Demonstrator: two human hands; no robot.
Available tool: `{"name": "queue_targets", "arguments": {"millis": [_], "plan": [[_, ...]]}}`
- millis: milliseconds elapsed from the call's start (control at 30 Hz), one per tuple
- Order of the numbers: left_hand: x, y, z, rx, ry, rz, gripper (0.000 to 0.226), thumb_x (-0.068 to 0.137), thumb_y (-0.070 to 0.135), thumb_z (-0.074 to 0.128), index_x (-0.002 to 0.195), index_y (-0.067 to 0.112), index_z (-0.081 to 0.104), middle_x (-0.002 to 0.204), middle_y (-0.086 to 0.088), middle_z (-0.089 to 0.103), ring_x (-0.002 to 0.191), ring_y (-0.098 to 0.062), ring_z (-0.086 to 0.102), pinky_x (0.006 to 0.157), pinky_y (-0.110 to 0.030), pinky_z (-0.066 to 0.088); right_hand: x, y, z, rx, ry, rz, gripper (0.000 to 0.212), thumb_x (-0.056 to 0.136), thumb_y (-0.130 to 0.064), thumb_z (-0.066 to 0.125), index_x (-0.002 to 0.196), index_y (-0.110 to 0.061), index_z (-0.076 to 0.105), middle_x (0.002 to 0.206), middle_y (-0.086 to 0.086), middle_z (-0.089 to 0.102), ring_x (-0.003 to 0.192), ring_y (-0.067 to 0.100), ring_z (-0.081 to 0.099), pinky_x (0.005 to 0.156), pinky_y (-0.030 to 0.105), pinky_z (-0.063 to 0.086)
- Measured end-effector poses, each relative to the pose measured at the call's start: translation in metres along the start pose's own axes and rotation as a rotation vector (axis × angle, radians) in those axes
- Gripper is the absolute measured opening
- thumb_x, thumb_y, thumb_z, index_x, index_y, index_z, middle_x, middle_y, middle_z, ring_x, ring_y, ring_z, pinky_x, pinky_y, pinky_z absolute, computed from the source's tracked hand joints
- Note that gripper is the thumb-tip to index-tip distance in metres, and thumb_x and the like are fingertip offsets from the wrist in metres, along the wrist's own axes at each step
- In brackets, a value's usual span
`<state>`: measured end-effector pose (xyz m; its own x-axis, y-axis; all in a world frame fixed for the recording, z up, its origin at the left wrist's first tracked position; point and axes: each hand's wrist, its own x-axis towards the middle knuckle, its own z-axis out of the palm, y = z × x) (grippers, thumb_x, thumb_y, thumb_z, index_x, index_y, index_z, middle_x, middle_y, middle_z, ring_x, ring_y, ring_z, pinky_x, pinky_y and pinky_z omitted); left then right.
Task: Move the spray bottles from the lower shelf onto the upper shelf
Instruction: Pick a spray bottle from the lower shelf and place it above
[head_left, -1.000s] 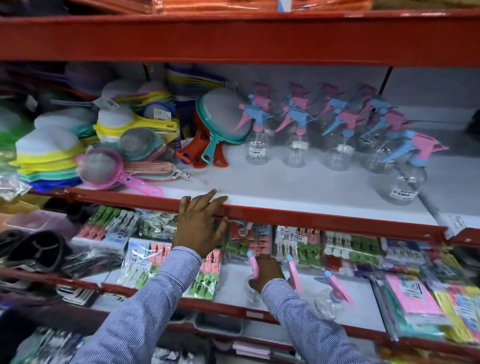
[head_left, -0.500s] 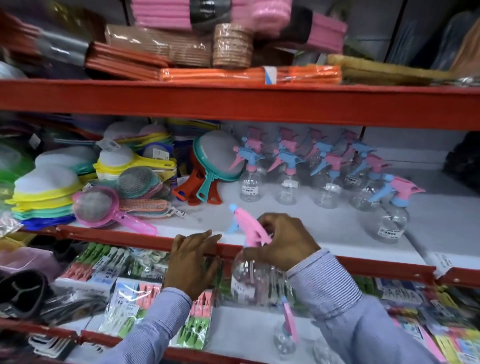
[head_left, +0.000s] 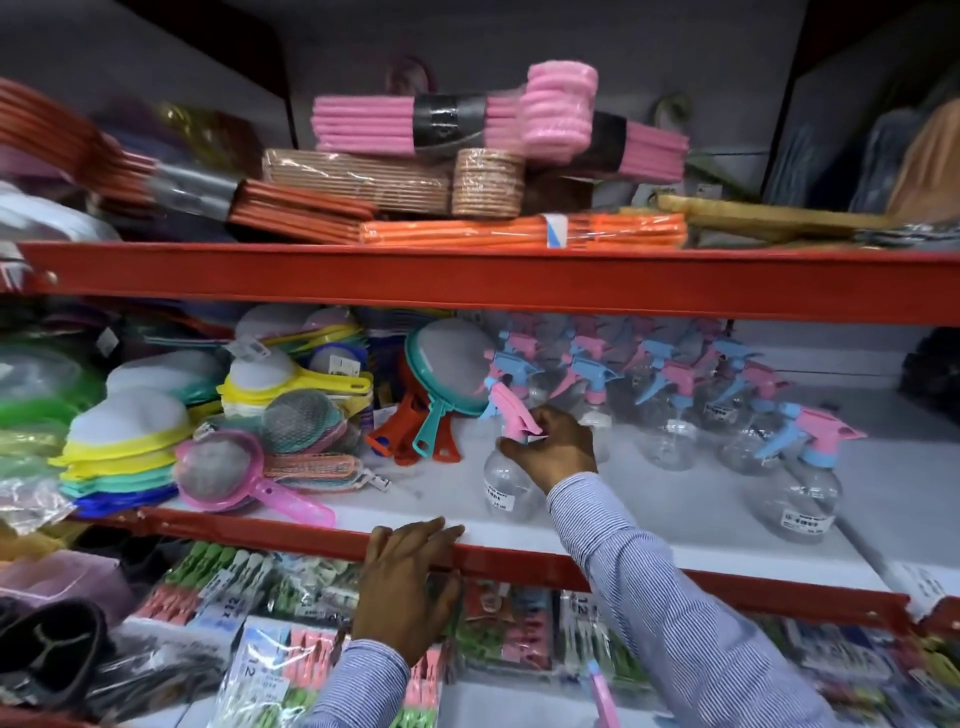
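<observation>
My right hand (head_left: 553, 449) grips the neck of a clear spray bottle (head_left: 504, 486) with a pink trigger head, its base at the white surface of the upper shelf (head_left: 415, 499), left of the other bottles. A group of several clear spray bottles (head_left: 670, 410) with pink and blue heads stands on that shelf, one bottle (head_left: 808, 493) nearer the front right. My left hand (head_left: 408, 582) rests on the shelf's red front rail (head_left: 727, 584), fingers spread over the edge. The pink trigger of another bottle (head_left: 602, 699) pokes up from the lower shelf at the bottom edge.
Stacked plastic strainers (head_left: 124, 447) and a pink sieve (head_left: 234, 478) fill the left of the upper shelf, with a teal sieve (head_left: 447, 374) behind. Packs of clothes pegs (head_left: 270, 660) cover the lower shelf. Bundles of pink and orange sticks (head_left: 519, 231) lie on the top shelf.
My right hand lifted a pink-headed bottle from the lower shelf and carried it up and back onto the upper shelf. The view tilted upward. My left hand stayed on the red rail.
</observation>
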<state>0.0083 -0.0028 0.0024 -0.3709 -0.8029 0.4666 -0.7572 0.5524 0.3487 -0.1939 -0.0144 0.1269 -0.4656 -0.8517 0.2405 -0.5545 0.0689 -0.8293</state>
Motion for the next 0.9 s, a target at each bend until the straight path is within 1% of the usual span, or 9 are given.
{"name": "queue_targets", "arguments": {"millis": [167, 233, 400, 500, 633, 733, 800, 833, 900], "plan": [[0.001, -0.001, 0.001, 0.009, 0.021, 0.017, 0.053, 0.07, 0.046, 0.056, 0.121, 0.037, 0.062, 0.123, 0.01, 0.067, 0.111, -0.013, 0.061, 0.105, -0.033, 0.024, -0.004, 0.001, 0.008, 0.1, 0.042, -0.038, 0.035, 0.062, -0.025, 0.084, 0.093, -0.017, 0.07, 0.095, 0.004, 0.073, 0.079, 0.02, 0.067, 0.077, 0.022, 0.05], [0.001, -0.001, 0.002, 0.006, 0.02, 0.013, 0.052, 0.071, 0.046, 0.056, 0.122, 0.038, 0.061, 0.125, 0.011, 0.066, 0.113, -0.012, 0.059, 0.106, -0.034, 0.025, -0.005, 0.001, 0.011, 0.135, 0.047, -0.037, 0.035, 0.064, -0.022, 0.084, 0.095, -0.017, 0.069, 0.094, 0.003, 0.072, 0.076, 0.018, 0.066, 0.078, 0.023, 0.051], [0.0, -0.001, 0.002, 0.01, 0.039, 0.021, 0.049, 0.072, 0.045, 0.057, 0.121, 0.038, 0.061, 0.124, 0.012, 0.066, 0.114, -0.011, 0.058, 0.107, -0.034, 0.024, -0.007, 0.001, 0.013, 0.218, 0.053, -0.008, 0.053, 0.065, -0.016, 0.083, 0.113, -0.019, 0.06, 0.105, 0.003, 0.07, 0.077, 0.016, 0.064, 0.083, 0.028, 0.055], [0.001, -0.001, 0.003, 0.017, 0.046, 0.022, 0.049, 0.074, 0.046, 0.057, 0.122, 0.038, 0.06, 0.126, 0.011, 0.065, 0.115, -0.011, 0.058, 0.109, -0.041, 0.03, -0.007, -0.001, 0.013, 0.242, 0.057, 0.006, 0.06, 0.065, -0.013, 0.082, 0.119, -0.019, 0.056, 0.11, 0.005, 0.07, 0.081, 0.017, 0.063, 0.085, 0.03, 0.055], [0.001, -0.002, 0.006, 0.025, 0.042, 0.019, 0.05, 0.074, 0.045, 0.058, 0.123, 0.037, 0.06, 0.127, 0.009, 0.065, 0.117, -0.014, 0.057, 0.109, -0.049, 0.034, -0.007, 0.001, 0.012, 0.239, 0.055, 0.001, 0.071, 0.065, -0.019, 0.083, 0.127, -0.022, 0.049, 0.109, 0.005, 0.069, 0.083, 0.018, 0.063, 0.08, 0.026, 0.053], [0.0, 0.001, 0.01, 0.057, 0.051, -0.007, 0.052, 0.075, 0.045, 0.055, 0.125, 0.033, 0.058, 0.132, 0.004, 0.062, 0.123, -0.02, 0.055, 0.115, -0.052, 0.028, -0.015, 0.004, 0.002, 0.157, 0.083, -0.094, 0.078, 0.063, -0.027, 0.084, 0.13, -0.025, 0.045, 0.107, -0.001, 0.064, 0.087, 0.018, 0.062, 0.078, 0.025, 0.052], [0.0, 0.01, 0.013, 0.083, 0.064, -0.001, 0.055, 0.075, 0.045, 0.052, 0.127, 0.029, 0.058, 0.135, -0.001, 0.061, 0.127, -0.026, 0.052, 0.116, -0.049, 0.019, -0.028, 0.013, -0.012, 0.126, 0.124, -0.151, 0.072, 0.063, -0.029, 0.084, 0.126, -0.025, 0.049, 0.104, -0.004, 0.064, 0.084, 0.017, 0.061, 0.076, 0.026, 0.053], [0.002, 0.016, 0.016, 0.08, 0.067, 0.019, 0.055, 0.075, 0.044, 0.051, 0.127, 0.027, 0.057, 0.136, -0.002, 0.06, 0.128, -0.028, 0.051, 0.115, -0.049, 0.018, -0.037, 0.021, -0.02, 0.126, 0.153, -0.166, 0.064, 0.065, -0.028, 0.082, 0.121, -0.025, 0.053, 0.102, -0.004, 0.065, 0.082, 0.016, 0.061, 0.073, 0.026, 0.053], [0.002, 0.032, 0.025, 0.025, 0.064, 0.086, 0.055, 0.077, 0.042, 0.051, 0.127, 0.022, 0.058, 0.135, -0.004, 0.06, 0.129, -0.028, 0.051, 0.115, -0.048, 0.023, -0.065, 0.044, -0.035, 0.153, 0.216, -0.176, 0.042, 0.069, -0.02, 0.078, 0.107, -0.023, 0.059, 0.094, -0.003, 0.067, 0.074, 0.016, 0.061, 0.066, 0.024, 0.052]]}}
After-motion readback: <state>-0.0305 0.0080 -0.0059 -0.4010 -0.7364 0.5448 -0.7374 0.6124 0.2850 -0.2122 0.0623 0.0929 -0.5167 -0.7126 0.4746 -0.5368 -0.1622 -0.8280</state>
